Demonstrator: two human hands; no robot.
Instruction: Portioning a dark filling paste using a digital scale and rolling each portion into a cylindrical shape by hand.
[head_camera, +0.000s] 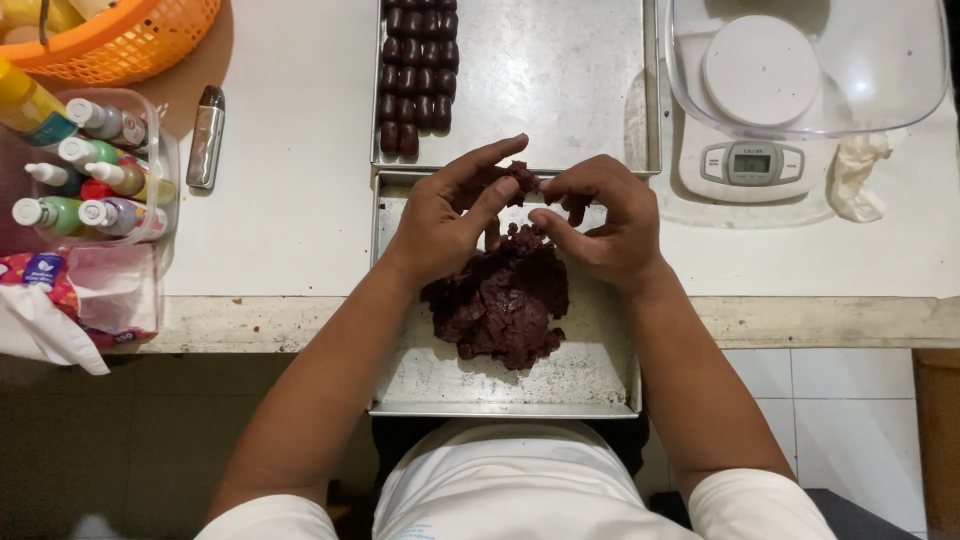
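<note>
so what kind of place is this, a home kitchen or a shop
Likely a small home baking or sweet-making workspace; home or shop can't be settled. Both hands, left hand and right hand, pinch dark dough over a metal tray, shaped pieces line a second tray, and a scale stands beside.

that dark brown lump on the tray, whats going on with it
A person is working a small piece of dark brown dough between the left hand and right hand, above a large dark brown dough mound on a near metal tray. A far metal tray holds rows of dark oval shaped pieces. A white kitchen scale under a clear plastic bowl stands to the right.
</note>
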